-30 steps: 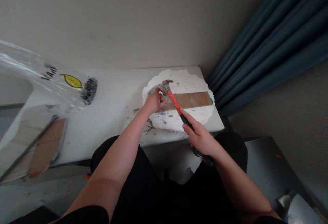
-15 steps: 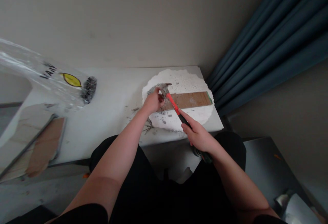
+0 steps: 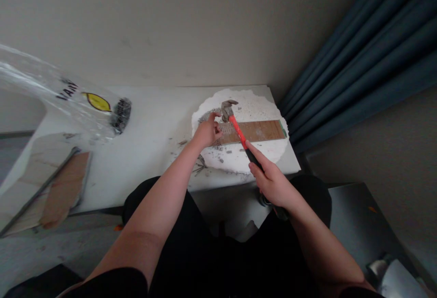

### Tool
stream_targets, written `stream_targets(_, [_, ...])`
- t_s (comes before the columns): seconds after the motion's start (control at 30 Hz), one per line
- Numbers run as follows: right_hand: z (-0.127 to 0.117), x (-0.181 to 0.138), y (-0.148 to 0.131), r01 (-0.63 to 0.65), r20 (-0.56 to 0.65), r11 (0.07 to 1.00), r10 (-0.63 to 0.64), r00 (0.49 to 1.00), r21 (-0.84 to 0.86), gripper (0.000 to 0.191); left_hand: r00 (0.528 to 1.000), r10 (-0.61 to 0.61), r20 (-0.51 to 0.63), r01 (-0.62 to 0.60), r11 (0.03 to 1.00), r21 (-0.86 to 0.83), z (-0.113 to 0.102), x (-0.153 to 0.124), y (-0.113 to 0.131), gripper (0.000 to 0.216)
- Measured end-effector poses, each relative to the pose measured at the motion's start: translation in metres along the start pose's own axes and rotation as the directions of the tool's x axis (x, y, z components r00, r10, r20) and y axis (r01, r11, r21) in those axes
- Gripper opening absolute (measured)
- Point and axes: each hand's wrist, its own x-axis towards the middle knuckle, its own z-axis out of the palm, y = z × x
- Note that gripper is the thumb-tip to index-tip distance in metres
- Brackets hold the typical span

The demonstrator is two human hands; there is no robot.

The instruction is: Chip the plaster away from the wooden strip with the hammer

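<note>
The left arm reaches forward from the lower left, forearm straight, wrist slightly bent down. The left hand [image 3: 206, 133] rests at the left end of a wooden plank [image 3: 261, 130], fingers curled, thumb and forefinger drawn close together just beside the hammer's steel head. Whether anything is pinched between them cannot be told; the detail is too small.

The right arm comes in from the lower right, elbow bent. The right hand [image 3: 273, 184] is closed around the black grip of the hammer [image 3: 238, 132], forefinger laid along the shaft. The red shaft slants up and to the left, across the near edge of the plank. The head is raised above the plank's left end, claw pointing right.

The plank lies flat, lengthwise left to right, on a round white pad [image 3: 252, 159] strewn with grey chips. The pad sits at the right end of the white bench [image 3: 153, 129], near a blue curtain [image 3: 358, 61]. A clear plastic bag [image 3: 68, 100] lies at the bench's left end, well apart from both hands.
</note>
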Motion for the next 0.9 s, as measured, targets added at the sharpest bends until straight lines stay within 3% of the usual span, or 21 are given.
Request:
stream_targets(0.77, [0.003, 0.006, 0.003, 0.026, 0.071, 0.997, -0.021, 0.997, -0.076, 0.062, 0.999, -0.017, -0.039, 0.016, 1.000, -0.025, 0.009, 0.006, -0.012, 0.065])
stream_targets(0.9, [0.003, 0.003, 0.001, 0.031, 0.040, 0.997, -0.028, 0.999, -0.074, 0.062, 1.000, -0.014, -0.009, 0.013, 0.997, -0.072, 0.010, 0.007, -0.014, 0.070])
